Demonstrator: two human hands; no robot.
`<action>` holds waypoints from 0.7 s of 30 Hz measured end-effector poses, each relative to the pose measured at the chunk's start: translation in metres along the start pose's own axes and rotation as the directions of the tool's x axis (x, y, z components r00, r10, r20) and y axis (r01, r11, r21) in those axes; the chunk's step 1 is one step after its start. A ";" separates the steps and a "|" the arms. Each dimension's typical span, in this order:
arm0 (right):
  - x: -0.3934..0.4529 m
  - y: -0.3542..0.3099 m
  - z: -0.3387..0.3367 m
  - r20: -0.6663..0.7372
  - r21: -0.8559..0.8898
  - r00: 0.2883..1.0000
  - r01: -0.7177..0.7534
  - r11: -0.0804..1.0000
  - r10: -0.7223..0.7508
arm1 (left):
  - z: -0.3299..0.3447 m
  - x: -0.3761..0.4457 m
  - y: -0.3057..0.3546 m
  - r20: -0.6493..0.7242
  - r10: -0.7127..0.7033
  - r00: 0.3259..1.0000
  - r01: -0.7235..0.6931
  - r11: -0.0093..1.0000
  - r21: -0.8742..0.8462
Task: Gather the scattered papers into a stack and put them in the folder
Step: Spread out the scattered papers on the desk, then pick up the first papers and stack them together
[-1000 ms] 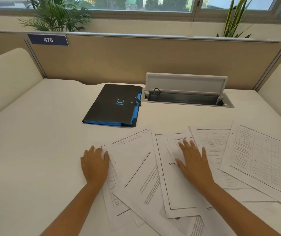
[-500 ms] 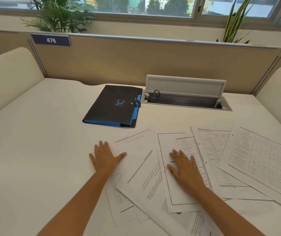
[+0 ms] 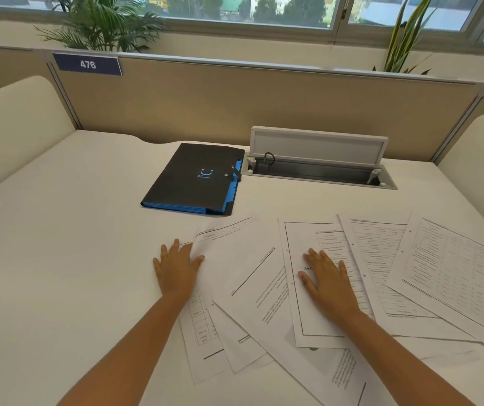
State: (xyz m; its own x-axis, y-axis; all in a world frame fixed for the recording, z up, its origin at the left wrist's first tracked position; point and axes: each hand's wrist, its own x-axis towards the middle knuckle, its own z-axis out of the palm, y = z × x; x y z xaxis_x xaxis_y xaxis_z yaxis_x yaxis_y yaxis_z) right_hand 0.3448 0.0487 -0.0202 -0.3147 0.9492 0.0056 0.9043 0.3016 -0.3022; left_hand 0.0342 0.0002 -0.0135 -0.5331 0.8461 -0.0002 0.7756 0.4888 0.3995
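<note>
White desk [image 3: 59, 244] bears a shut black folder [image 3: 194, 180] — overlapping printed papers [image 3: 264, 273] fan out nearer.

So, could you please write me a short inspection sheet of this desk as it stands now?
Surface: white desk, bare on its left half.
Job's things: papers lie fanned and overlapping across the near right, not yet stacked; black folder with blue edges lies shut beyond them, apart from the sheets.
Clutter: nothing seen.
Grippers: left hand flat, fingers spread, at the sheets' left edge; right hand flat on a bordered sheet; neither holds anything.
Cables: a short dark loop in the open cable tray.
Surroundings: beige partition with tag 476, plants, window behind.
</note>
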 end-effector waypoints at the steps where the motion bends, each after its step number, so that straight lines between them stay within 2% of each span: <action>1: 0.000 -0.001 0.000 0.000 -0.002 1.000 -0.004 1.000 0.004 | 0.000 -0.002 -0.001 -0.035 -0.006 0.999 0.005 0.999 -0.040; 4: 0.001 -0.007 0.001 -0.001 0.000 1.000 -0.005 1.000 0.005 | -0.003 -0.004 -0.001 -0.098 -0.067 0.993 0.052 0.988 -0.147; 7: 0.003 -0.014 0.002 0.006 -0.012 1.000 0.013 1.000 -0.012 | -0.010 -0.004 0.009 -0.123 -0.200 0.972 0.173 0.964 -0.200; 10: 0.005 -0.018 0.004 0.016 -0.024 0.999 0.033 0.999 -0.032 | -0.019 -0.001 0.024 -0.089 -0.347 0.934 0.316 0.915 -0.250; 12: 0.007 -0.020 0.005 0.015 -0.032 0.999 0.039 0.999 -0.039 | -0.024 0.003 0.032 -0.013 -0.409 0.913 0.374 0.847 -0.379; 15: 0.008 -0.019 0.006 0.003 -0.031 0.999 0.045 0.998 -0.045 | -0.029 0.009 0.032 0.117 -0.384 0.916 0.381 0.742 -0.551; 17: 0.008 -0.018 0.006 -0.001 -0.025 0.999 0.047 0.999 -0.047 | -0.030 0.010 0.028 0.162 -0.350 0.923 0.373 0.703 -0.606; 19: 0.008 -0.018 0.006 -0.001 -0.017 0.999 0.051 0.999 -0.051 | -0.034 0.010 0.022 0.138 -0.336 0.932 0.344 0.694 -0.632; 21: 0.009 -0.017 0.006 0.000 -0.008 0.999 0.052 0.999 -0.052 | -0.043 0.012 0.018 0.054 -0.314 0.948 0.266 0.687 -0.677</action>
State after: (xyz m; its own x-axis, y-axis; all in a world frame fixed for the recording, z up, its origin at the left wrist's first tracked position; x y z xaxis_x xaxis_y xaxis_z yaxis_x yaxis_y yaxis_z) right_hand 0.3248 0.0511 -0.0208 -0.3609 0.9324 0.0211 0.8892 0.3509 -0.2935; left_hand 0.0271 0.0103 0.0333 -0.7304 0.6600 -0.1755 0.1618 0.4169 0.8944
